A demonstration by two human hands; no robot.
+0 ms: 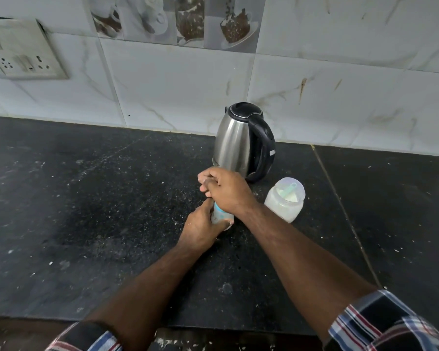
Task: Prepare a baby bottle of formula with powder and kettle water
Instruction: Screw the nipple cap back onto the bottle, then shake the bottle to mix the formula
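You had the baby bottle (pixel 219 216) standing on the dark tabletop (pixel 86 211), just in front of the steel kettle (pixel 241 143) and just to the left of the formula powder jar (pixel 284 201). Your left hand (pixel 200 229) was wrapped around the bottle's body, steadying it against the stone, while your right hand (pixel 226 191) was closed over its top, fingers curled down around whatever sat there. From that grip I judged you were working the cap or teat ring, either unscrewing it to open the bottle or tightening it after filling; the view did not settle which. The jar stood open, with a pale scoop resting in the powder inside, and the kettle's lid was down with its handle turned toward your right. If the bottle was being opened, your next move would call for lifting the top clear and setting it somewhere clean, then freeing your right hand for the scoop or the kettle handle. If it was being closed, it would call for a firm final twist before shaking. Much was hidden: your right hand covered the bottle's top entirely, so I could not tell whether a teat or cap was fitted, and your left hand hid most of the body, so the level of any liquid or powder inside could not be read. Only a band of blue print showed between your hands.
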